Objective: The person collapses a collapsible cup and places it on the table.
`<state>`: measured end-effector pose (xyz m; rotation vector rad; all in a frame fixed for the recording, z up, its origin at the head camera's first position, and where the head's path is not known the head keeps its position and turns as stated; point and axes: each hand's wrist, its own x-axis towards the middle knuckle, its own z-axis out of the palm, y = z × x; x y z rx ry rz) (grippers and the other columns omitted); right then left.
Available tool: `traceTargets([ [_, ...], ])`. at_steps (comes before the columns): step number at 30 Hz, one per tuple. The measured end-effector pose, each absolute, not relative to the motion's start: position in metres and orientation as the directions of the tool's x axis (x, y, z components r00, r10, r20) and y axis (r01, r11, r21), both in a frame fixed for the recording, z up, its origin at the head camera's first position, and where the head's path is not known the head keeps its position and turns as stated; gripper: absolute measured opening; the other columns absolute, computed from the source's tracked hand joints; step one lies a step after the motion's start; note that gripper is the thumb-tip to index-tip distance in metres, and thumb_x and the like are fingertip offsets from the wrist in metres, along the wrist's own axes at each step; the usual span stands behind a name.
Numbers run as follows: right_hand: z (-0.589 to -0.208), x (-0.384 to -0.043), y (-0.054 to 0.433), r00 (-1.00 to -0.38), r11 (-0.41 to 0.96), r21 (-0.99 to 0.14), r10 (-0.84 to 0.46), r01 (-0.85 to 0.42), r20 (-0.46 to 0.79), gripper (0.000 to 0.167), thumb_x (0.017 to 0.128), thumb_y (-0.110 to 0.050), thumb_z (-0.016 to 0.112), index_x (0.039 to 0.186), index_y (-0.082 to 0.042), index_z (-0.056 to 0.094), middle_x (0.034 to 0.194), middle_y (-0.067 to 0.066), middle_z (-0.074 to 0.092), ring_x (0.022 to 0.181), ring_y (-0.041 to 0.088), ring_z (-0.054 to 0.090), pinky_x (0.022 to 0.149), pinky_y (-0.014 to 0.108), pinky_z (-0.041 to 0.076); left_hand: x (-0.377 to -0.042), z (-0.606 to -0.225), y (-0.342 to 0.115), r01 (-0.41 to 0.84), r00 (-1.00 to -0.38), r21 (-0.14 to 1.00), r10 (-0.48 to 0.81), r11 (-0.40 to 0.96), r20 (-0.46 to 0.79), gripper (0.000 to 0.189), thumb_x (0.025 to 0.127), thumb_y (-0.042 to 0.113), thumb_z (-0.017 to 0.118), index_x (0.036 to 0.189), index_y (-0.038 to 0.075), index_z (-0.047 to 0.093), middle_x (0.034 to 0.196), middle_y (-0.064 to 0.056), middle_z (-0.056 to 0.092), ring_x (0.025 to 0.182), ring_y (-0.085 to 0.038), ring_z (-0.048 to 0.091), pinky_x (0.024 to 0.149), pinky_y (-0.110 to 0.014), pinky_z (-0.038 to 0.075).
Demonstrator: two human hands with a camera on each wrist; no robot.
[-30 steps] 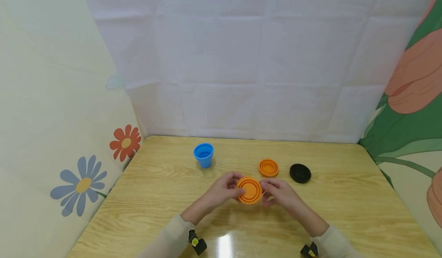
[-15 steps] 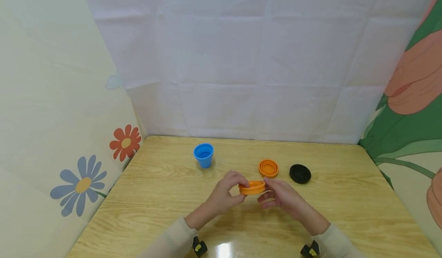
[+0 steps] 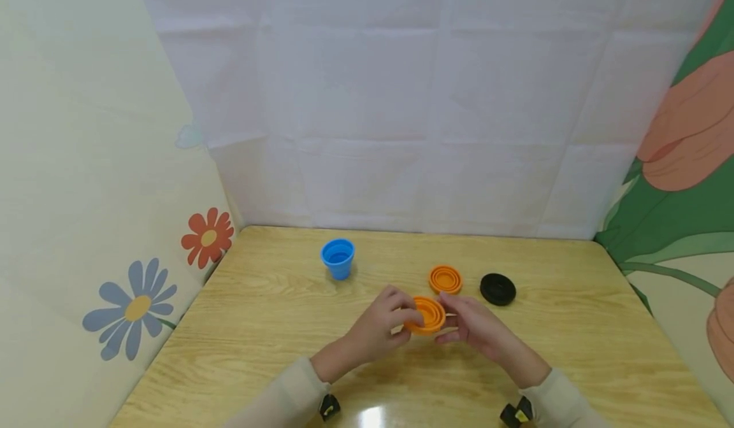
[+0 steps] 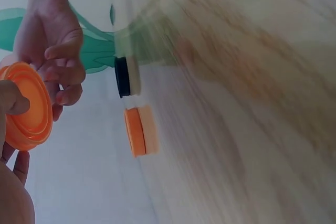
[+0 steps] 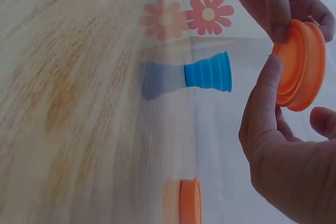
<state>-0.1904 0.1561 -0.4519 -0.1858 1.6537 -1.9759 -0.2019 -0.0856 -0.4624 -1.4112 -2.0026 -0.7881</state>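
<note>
In the head view, my left hand (image 3: 381,326) grips a folded-flat orange collapsible cup (image 3: 431,318) by its left side, the ringed hollow facing up and tilted. Its thumb presses the cup's flat middle in the left wrist view, where the cup (image 4: 32,106) appears close up. At the cup's right edge is my right hand (image 3: 478,329). In the right wrist view the right fingers (image 5: 268,93) lie extended against the cup's side, and the thumb stands apart from it. The cup is held above the wooden table (image 3: 275,294).
A second flattened orange cup (image 3: 445,279) lies just behind the hands, with a black flattened cup (image 3: 497,289) to its right. Farther left stands an extended blue collapsible cup (image 3: 338,259). A white cloth (image 3: 355,97) hangs along the table's back edge.
The orange cup was facing me, then turned edge-on, and is now tipped with its hollow showing; it has shifted slightly right. Left fingers have moved over its rim. The right hand stays beside it.
</note>
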Motion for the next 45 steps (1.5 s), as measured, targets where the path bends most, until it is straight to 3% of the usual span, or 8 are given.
traceTargets([
  [8, -0.451, -0.191, 0.157, -0.842, -0.088, -0.943, -0.482, 0.322, -0.242, 0.041, 0.105, -0.021, 0.052, 0.137, 0.005, 0.053, 0.120, 0.008, 0.068, 0.104, 0.020, 0.068, 0.086, 0.037, 0.061, -0.201, -0.463, -0.087, 0.946, -0.273, 0.049, 0.708, 0.320, 0.651, 0.035, 0.073, -0.006, 0.078, 0.097, 0.018, 0.071, 0.100, 0.000, 0.062, 0.098, -0.017, 0.053, 0.088, -0.025, 0.051],
  [15, -0.453, -0.194, 0.156, -0.851, -0.100, -0.951, -0.482, 0.291, -0.210, 0.039, 0.104, -0.014, 0.050, 0.137, 0.007, 0.050, 0.119, 0.008, 0.068, 0.102, 0.019, 0.069, 0.085, 0.036, 0.061, -0.204, -0.466, -0.092, 0.945, -0.310, 0.110, 0.736, 0.308, 0.602, 0.033, 0.077, 0.002, 0.083, 0.102, 0.018, 0.068, 0.110, -0.002, 0.058, 0.106, -0.019, 0.051, 0.092, -0.026, 0.051],
  [18, -0.453, -0.198, 0.154, -0.865, -0.108, -0.953, -0.458, 0.283, -0.205, 0.036, 0.103, -0.012, 0.050, 0.134, 0.005, 0.052, 0.116, 0.007, 0.068, 0.100, 0.018, 0.069, 0.084, 0.036, 0.061, -0.204, -0.466, -0.095, 0.925, -0.376, 0.183, 0.728, 0.333, 0.574, 0.036, 0.080, 0.016, 0.086, 0.110, 0.017, 0.066, 0.121, -0.004, 0.055, 0.115, -0.021, 0.050, 0.097, -0.032, 0.052],
  [23, -0.451, -0.206, 0.153, -0.897, -0.109, -0.955, -0.388, 0.274, -0.213, 0.035, 0.101, -0.013, 0.051, 0.133, 0.003, 0.053, 0.116, 0.005, 0.068, 0.099, 0.017, 0.069, 0.085, 0.037, 0.061, -0.206, -0.464, -0.098, 0.812, -0.575, 0.450, 0.636, 0.371, 0.515, 0.041, 0.091, 0.024, 0.077, 0.126, 0.012, 0.059, 0.134, -0.009, 0.048, 0.123, -0.026, 0.046, 0.099, -0.041, 0.052],
  [27, -0.451, -0.214, 0.148, -0.918, -0.131, -0.949, -0.321, 0.287, -0.233, 0.031, 0.100, -0.013, 0.054, 0.127, 0.001, 0.055, 0.116, 0.005, 0.067, 0.101, 0.017, 0.067, 0.085, 0.040, 0.061, -0.214, -0.464, -0.099, 0.632, -0.745, 0.695, 0.518, 0.343, 0.420, 0.039, 0.101, 0.021, 0.064, 0.135, 0.008, 0.052, 0.136, -0.011, 0.045, 0.118, -0.029, 0.050, 0.092, -0.037, 0.056],
  [30, -0.451, -0.221, 0.143, -0.927, -0.168, -0.939, -0.285, 0.299, -0.244, 0.026, 0.100, -0.013, 0.054, 0.123, -0.001, 0.055, 0.116, 0.006, 0.065, 0.100, 0.018, 0.066, 0.085, 0.041, 0.060, -0.221, -0.463, -0.098, 0.497, -0.828, 0.808, 0.453, 0.318, 0.331, 0.041, 0.104, 0.019, 0.059, 0.140, 0.004, 0.048, 0.135, -0.016, 0.045, 0.112, -0.027, 0.054, 0.086, -0.031, 0.058],
  [38, -0.456, -0.240, 0.126, -0.941, -0.203, -0.931, -0.221, 0.302, -0.257, 0.041, 0.098, -0.010, 0.052, 0.136, 0.005, 0.049, 0.125, 0.012, 0.059, 0.100, 0.020, 0.063, 0.089, 0.044, 0.059, -0.240, -0.464, -0.092, 0.146, -0.914, 0.981, 0.398, 0.129, 0.084, 0.044, 0.103, 0.006, 0.053, 0.143, -0.007, 0.041, 0.129, -0.026, 0.050, 0.100, -0.026, 0.063, 0.080, -0.041, 0.062],
  [45, -0.465, -0.259, 0.112, -0.948, -0.217, -0.929, -0.175, 0.300, -0.266, 0.037, 0.099, -0.006, 0.049, 0.133, 0.006, 0.054, 0.115, 0.010, 0.063, 0.094, 0.019, 0.064, 0.084, 0.040, 0.061, -0.257, -0.468, -0.090, 0.024, -0.946, 0.995, 0.323, 0.096, -0.008, 0.043, 0.101, 0.001, 0.052, 0.142, -0.006, 0.043, 0.126, -0.025, 0.049, 0.102, -0.027, 0.060, 0.086, -0.045, 0.061],
])
